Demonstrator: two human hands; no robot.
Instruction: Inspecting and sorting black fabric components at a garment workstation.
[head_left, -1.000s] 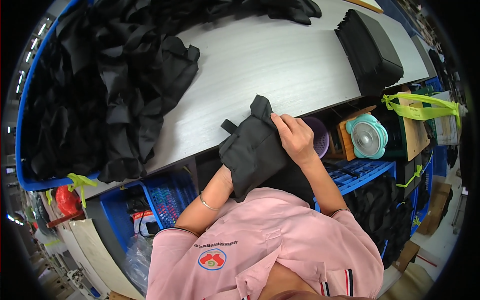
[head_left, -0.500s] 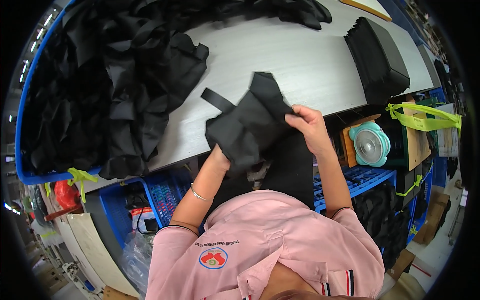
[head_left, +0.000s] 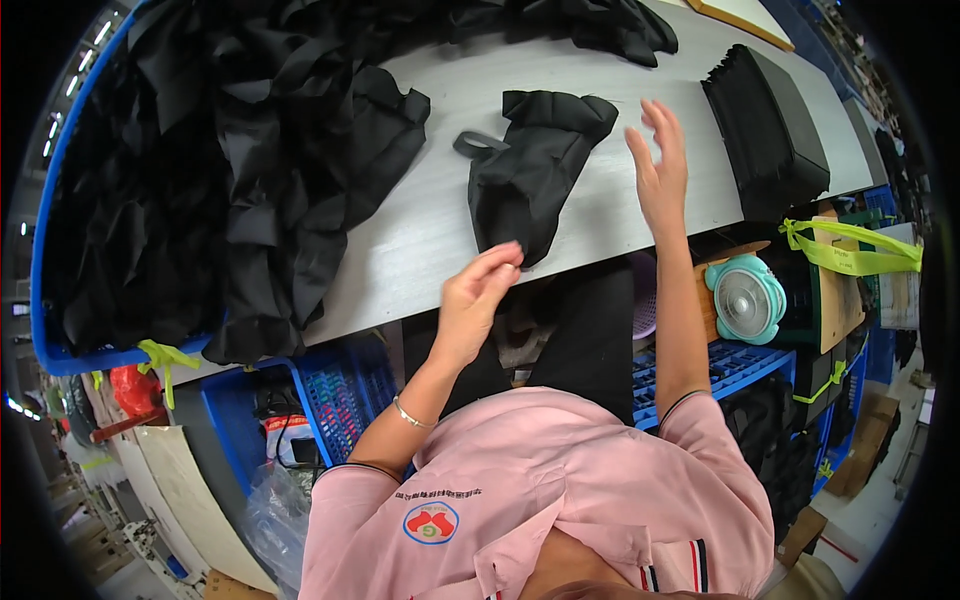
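Note:
A black fabric piece, shaped like a pouch with a strap loop at its left side [head_left: 535,170], lies on the light grey table in front of me. At its near end, by the table edge, my left hand [head_left: 475,305] has thumb and fingertips pinched together on the fabric's edge. My right hand [head_left: 660,175] is raised to the right of the pouch, fingers apart and holding nothing. To the left, a large heap of similar black fabric pieces [head_left: 280,170] fills a blue-rimmed bin [head_left: 42,260] and spills onto the table [head_left: 400,230].
A stack of black folded pieces [head_left: 765,130] stands at the table's right. Below the table edge are a turquoise fan [head_left: 745,300], a yellow-green strap [head_left: 850,255] and blue crates [head_left: 335,395]. More black fabric [head_left: 600,25] lies along the far side.
The black pouch has gone from being held between both hands to lying flatter on the table, farther from me. My right hand has let go and moved up and right.

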